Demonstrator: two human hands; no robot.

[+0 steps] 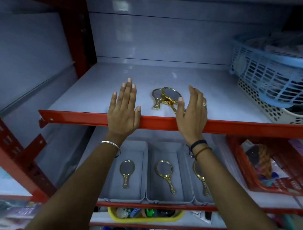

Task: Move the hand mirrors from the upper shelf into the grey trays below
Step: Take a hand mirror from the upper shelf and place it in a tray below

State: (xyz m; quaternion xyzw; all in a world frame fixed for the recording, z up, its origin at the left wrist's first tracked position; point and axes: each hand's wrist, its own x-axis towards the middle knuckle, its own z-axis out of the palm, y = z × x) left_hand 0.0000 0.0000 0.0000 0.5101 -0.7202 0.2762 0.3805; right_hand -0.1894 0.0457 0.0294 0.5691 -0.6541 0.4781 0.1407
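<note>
Upper shelf (94,100), mirrors (166,98) between open hands

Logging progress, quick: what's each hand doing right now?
Left hand: open, flat, holding nothing.
Right hand: open beside the mirrors, holding nothing.

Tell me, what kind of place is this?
Probably a shop's stockroom or storage rack: red metal shelving, plastic baskets stuffed with goods, and identical gold hand mirrors being sorted into grey trays.
</note>
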